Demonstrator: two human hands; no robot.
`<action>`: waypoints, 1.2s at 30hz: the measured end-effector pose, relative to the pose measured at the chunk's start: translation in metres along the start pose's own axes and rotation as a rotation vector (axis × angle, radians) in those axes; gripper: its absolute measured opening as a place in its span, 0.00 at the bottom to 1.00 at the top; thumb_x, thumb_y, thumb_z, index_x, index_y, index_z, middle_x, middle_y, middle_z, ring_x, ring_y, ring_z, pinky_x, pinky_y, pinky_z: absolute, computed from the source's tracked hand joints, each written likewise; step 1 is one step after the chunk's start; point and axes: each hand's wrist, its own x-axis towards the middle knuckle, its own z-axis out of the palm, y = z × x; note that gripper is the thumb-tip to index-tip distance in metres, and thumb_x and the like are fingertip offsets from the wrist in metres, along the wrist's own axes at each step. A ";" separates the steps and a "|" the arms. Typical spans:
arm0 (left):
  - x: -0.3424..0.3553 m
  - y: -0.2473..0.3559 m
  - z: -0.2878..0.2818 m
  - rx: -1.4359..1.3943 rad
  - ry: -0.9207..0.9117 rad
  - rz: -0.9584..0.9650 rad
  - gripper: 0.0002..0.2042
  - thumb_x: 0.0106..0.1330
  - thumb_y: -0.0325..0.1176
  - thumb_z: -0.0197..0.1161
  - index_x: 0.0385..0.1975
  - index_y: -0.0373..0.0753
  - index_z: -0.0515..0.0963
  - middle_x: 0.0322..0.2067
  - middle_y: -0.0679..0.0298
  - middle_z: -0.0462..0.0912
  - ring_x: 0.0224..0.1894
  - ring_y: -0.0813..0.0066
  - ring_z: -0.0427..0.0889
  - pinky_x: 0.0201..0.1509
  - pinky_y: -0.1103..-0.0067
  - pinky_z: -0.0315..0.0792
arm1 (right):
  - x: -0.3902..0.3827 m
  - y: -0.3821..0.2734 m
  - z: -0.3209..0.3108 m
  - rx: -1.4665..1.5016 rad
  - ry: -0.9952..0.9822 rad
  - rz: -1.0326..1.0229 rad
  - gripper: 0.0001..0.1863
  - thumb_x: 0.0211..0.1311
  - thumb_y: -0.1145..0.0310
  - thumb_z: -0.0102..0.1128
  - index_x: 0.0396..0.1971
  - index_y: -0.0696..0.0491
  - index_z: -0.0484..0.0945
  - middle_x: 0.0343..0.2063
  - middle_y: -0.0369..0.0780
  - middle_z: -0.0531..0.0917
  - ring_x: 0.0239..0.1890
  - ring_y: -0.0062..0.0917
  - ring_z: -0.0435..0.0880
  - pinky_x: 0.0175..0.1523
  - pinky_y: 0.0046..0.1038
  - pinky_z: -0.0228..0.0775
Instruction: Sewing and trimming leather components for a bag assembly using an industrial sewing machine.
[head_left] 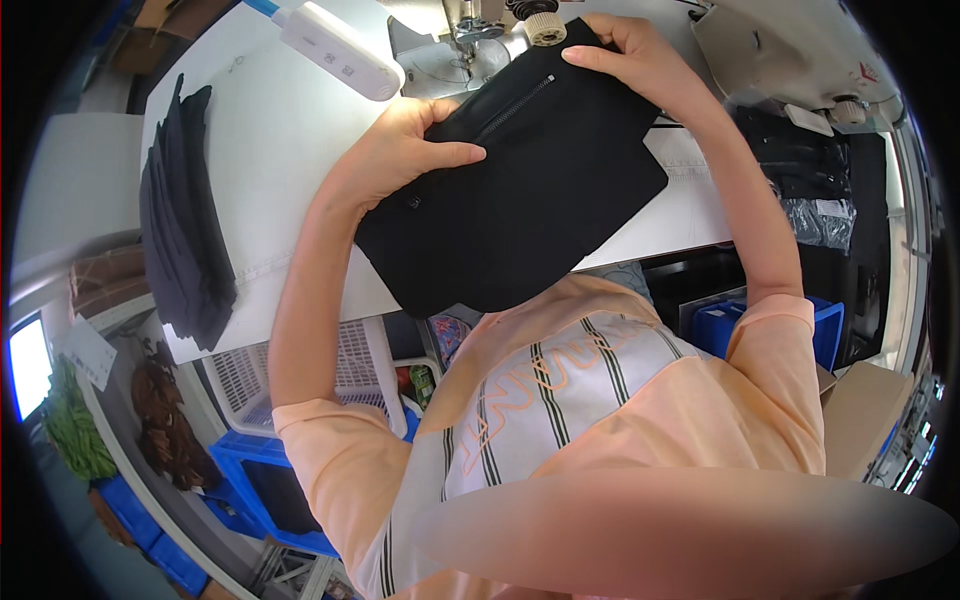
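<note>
A black fabric piece (530, 210) with a zipper (515, 108) set near its upper edge is stretched between my two hands. My left hand (415, 145) grips its upper left edge, thumb on top and the other fingers hidden behind the cloth. At the upper right corner, my right hand (625, 58) pinches the fabric in the same way. The piece tilts up to the right, and its lower edge hangs over the table edge near my shirt. Just beyond it stands the needle area of a sewing machine (475, 35).
Folded black fabric pieces (185, 220) lie at the left on the white table (260, 150). A white lamp-like device (335, 50) juts in from above. Below the table are a white basket (240, 385) and blue crates (255, 470). Plastic-wrapped dark goods (815, 220) sit at the right.
</note>
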 end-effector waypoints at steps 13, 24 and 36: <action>0.007 -0.010 0.007 -0.279 0.010 -0.036 0.10 0.57 0.25 0.66 0.37 0.30 0.81 0.30 0.62 0.84 0.27 0.81 0.81 0.32 0.84 0.76 | -0.019 -0.011 0.065 -0.002 -0.052 -0.236 0.06 0.60 0.69 0.62 0.31 0.55 0.78 0.19 0.35 0.80 0.23 0.15 0.79 0.28 0.18 0.69; 0.006 -0.010 0.007 -0.244 0.034 -0.035 0.09 0.56 0.26 0.66 0.35 0.30 0.81 0.28 0.63 0.83 0.27 0.83 0.80 0.32 0.86 0.75 | 0.003 -0.011 0.057 0.191 -0.315 -0.037 0.07 0.61 0.67 0.61 0.29 0.55 0.78 0.20 0.34 0.80 0.22 0.13 0.79 0.25 0.14 0.70; 0.005 -0.009 0.007 -0.150 0.056 -0.055 0.09 0.56 0.27 0.65 0.35 0.30 0.81 0.27 0.63 0.83 0.26 0.82 0.80 0.31 0.86 0.75 | -0.002 -0.016 0.066 0.053 -0.233 -0.093 0.06 0.61 0.68 0.59 0.28 0.55 0.77 0.20 0.35 0.81 0.22 0.14 0.79 0.26 0.16 0.70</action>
